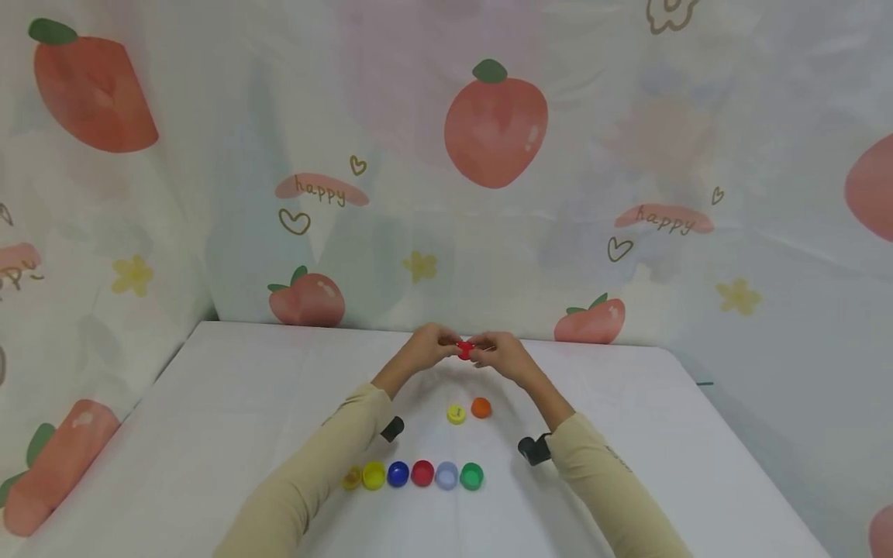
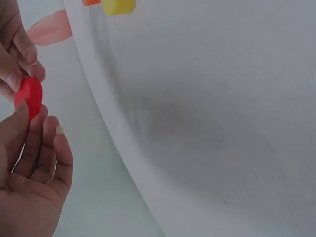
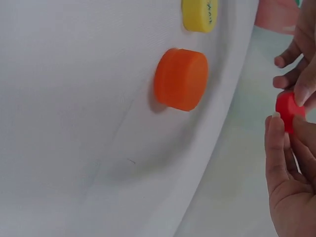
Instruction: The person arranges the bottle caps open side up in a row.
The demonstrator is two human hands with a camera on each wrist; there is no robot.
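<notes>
A small round red bottle cap (image 1: pixel 465 350) is held up between both hands over the far part of the table. My left hand (image 1: pixel 427 348) pinches it from the left with thumb and fingertips, as the left wrist view also shows on the red cap (image 2: pixel 29 97). From the other side my right hand (image 1: pixel 504 356) pinches the same cap, its fingers partly curled in the right wrist view. Closer to me, a yellow cap (image 1: pixel 456 414) with dark marks on top lies beside an orange cap (image 1: pixel 481 408).
Across the near table (image 1: pixel 230 434) runs a row of caps: amber (image 1: pixel 352 478), yellow (image 1: pixel 374 476), blue (image 1: pixel 398 473), red (image 1: pixel 422 473), pale blue (image 1: pixel 446 476) and green (image 1: pixel 471 477). A patterned cloth (image 1: pixel 391 116) hangs behind the table's far edge.
</notes>
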